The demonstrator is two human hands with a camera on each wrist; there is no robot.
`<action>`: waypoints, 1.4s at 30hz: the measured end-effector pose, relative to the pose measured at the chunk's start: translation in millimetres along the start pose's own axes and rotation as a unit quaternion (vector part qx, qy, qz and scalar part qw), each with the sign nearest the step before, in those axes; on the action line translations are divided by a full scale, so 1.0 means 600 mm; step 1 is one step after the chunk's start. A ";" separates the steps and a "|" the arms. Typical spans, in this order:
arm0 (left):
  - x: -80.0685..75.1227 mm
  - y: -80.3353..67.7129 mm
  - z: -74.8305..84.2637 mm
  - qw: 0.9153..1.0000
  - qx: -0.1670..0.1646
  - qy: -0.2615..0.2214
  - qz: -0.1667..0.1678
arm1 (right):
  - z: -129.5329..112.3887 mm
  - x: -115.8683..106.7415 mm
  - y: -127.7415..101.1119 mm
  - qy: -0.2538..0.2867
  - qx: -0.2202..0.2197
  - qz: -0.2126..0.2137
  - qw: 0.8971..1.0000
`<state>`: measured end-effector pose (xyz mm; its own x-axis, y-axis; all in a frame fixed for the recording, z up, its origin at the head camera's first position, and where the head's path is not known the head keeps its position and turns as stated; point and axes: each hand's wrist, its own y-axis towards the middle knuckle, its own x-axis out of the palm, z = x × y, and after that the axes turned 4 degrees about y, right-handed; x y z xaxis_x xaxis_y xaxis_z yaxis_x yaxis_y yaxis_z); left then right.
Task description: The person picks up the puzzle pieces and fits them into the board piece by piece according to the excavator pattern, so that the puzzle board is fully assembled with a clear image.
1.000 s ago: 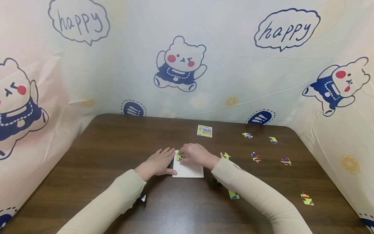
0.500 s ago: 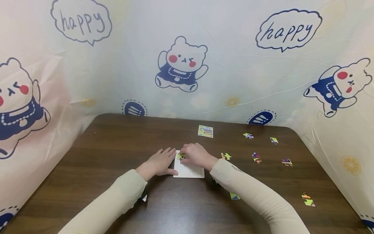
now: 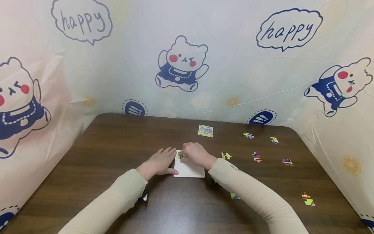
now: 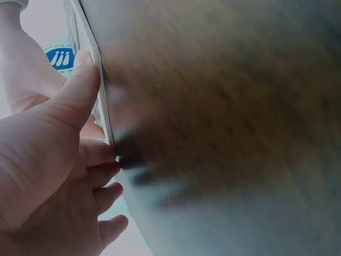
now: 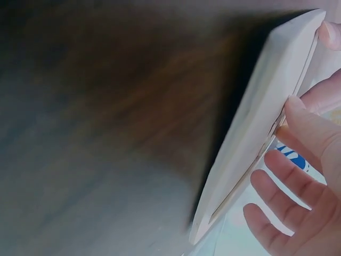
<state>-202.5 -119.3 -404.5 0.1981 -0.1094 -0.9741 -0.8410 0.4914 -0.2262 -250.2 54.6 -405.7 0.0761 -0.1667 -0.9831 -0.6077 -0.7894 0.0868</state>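
A white puzzle board (image 3: 190, 170) lies flat on the dark wooden table (image 3: 117, 143). My left hand (image 3: 160, 162) rests flat beside its left edge, and in the left wrist view the thumb of this left hand (image 4: 53, 160) lies along the board's edge (image 4: 96, 69). My right hand (image 3: 194, 154) reaches over the board's far left corner, its fingertips pressing on a green and yellow puzzle piece (image 3: 180, 156). In the right wrist view that right hand (image 5: 298, 176) spreads fairly straight fingers over the board (image 5: 261, 122); the piece is hidden there.
A small picture card (image 3: 205, 131) lies beyond the board. Several loose pieces are scattered to the right, among them pieces at the near right (image 3: 226, 156), far right (image 3: 287, 161) and front right (image 3: 307, 199). A piece (image 3: 233, 195) peeks from under my right forearm. Printed sheets wall the table.
Both hands and the board stay almost where they were. The right fingers have shifted slightly over the piece at the board's corner.
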 end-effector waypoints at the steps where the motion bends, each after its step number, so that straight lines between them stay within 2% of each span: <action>1: 0.000 0.000 0.000 1.000 0.000 0.000 0.000 | 0.000 0.000 0.001 -0.002 0.000 -0.001 1.000; 7: -0.001 0.000 -0.001 1.000 -0.002 0.000 -0.002 | -0.002 0.002 0.004 -0.001 0.008 -0.011 1.000; 13: -0.004 -0.001 0.000 1.000 -0.001 -0.007 -0.002 | 0.002 0.000 0.005 0.005 -0.002 -0.023 1.000; 19: -0.004 -0.001 0.001 1.000 0.000 -0.004 -0.001 | 0.009 -0.003 0.003 0.039 -0.002 -0.036 0.999; 25: -0.004 0.000 0.003 1.000 -0.003 -0.003 -0.005 | 0.025 -0.012 -0.006 0.070 0.004 -0.013 0.997; 28: -0.004 0.000 0.005 1.000 -0.010 -0.009 -0.009 | 0.042 -0.024 -0.011 0.082 0.021 0.002 0.996; 32: -0.003 0.000 0.007 1.000 -0.019 -0.013 -0.014 | 0.069 -0.046 -0.023 0.101 0.066 0.023 0.992; 36: -0.002 0.000 0.006 1.000 -0.018 -0.009 -0.010 | 0.102 -0.072 -0.040 0.132 0.113 0.056 0.983; 42: -0.001 0.000 0.006 1.000 -0.013 -0.014 -0.002 | 0.172 -0.101 -0.071 0.154 0.169 0.098 0.969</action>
<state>-200.8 -116.3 -403.7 0.2149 -0.0869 -0.9727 -0.8531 0.4682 -0.2303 -310.6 159.4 -366.6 0.1342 -0.5027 -0.8540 -0.8542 -0.4955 0.1574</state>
